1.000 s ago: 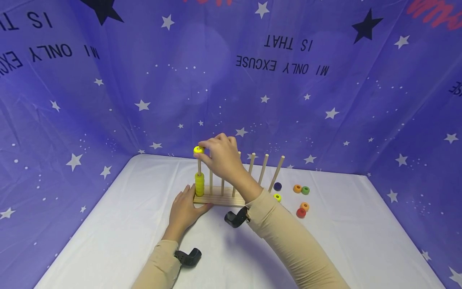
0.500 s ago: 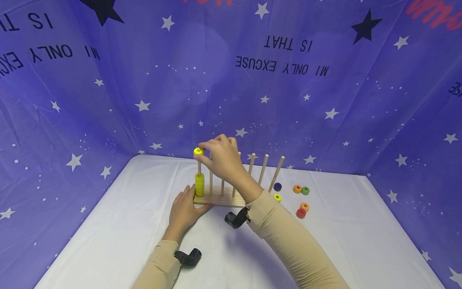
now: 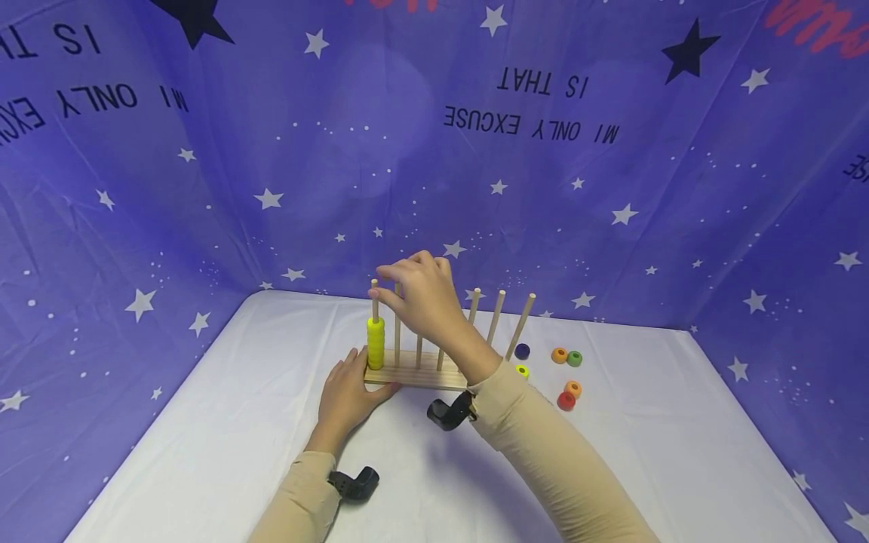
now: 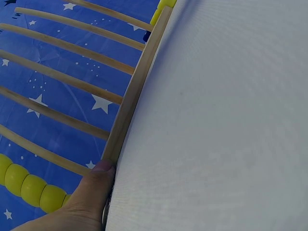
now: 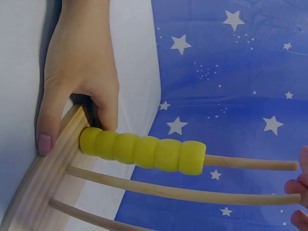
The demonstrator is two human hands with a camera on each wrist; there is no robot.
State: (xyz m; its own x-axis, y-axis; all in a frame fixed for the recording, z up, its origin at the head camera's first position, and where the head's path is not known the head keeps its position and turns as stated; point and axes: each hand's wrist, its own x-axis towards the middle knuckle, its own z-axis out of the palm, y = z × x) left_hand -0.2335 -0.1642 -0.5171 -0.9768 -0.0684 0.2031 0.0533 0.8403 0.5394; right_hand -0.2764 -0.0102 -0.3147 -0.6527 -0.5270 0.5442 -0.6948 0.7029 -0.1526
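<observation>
A wooden peg rack (image 3: 414, 372) with a row of upright pegs stands on the table. Several yellow beads (image 3: 376, 344) are stacked on its leftmost peg, whose top is bare. My left hand (image 3: 348, 400) grips the left end of the base, thumb along the front edge and fingers behind, as the right wrist view also shows. My right hand (image 3: 424, 296) is by the top of the leftmost peg, thumb and forefinger parted with no bead between them. Only its fingertips (image 5: 301, 185) show at the edge of the right wrist view, and it hides some pegs in the head view.
Right of the rack lie a dark blue bead (image 3: 522, 351), a yellow bead (image 3: 522, 371) partly behind the sleeve, an orange bead (image 3: 559, 355), a green bead (image 3: 575, 358), a light orange bead (image 3: 573, 389) and a red bead (image 3: 566, 401). A starry purple cloth (image 3: 434, 166) hangs behind the table.
The yellow bead held at the peg's top has been let go and has dropped onto the stack. My right thumb and forefinger have parted; the left hand has stayed in place.
</observation>
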